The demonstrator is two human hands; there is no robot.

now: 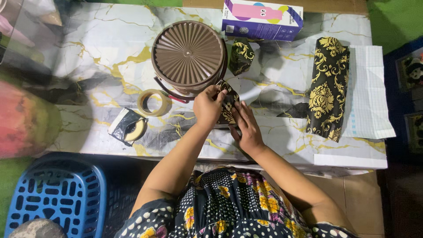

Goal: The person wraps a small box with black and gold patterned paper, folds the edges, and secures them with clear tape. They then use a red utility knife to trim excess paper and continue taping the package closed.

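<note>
On the marble-patterned table (97, 57), a small object wrapped in black paper with gold flowers (229, 98) lies in front of me. My left hand (208, 105) pinches its upper edge. My right hand (246, 125) lies flat on its lower right side, pressing it down. Just beyond it, a second small wrapped packet (241, 55) in the same paper stands next to a round brown ribbed lid on a container (188, 56).
A roll of black-and-gold wrapping paper (327, 88) lies on white gridded sheets (368, 94) at right. A purple and pink box (262, 20) sits at the far edge. A clear tape roll (154, 102) and a tape dispenser (128, 126) lie left. A blue plastic basket (55, 194) stands below the table.
</note>
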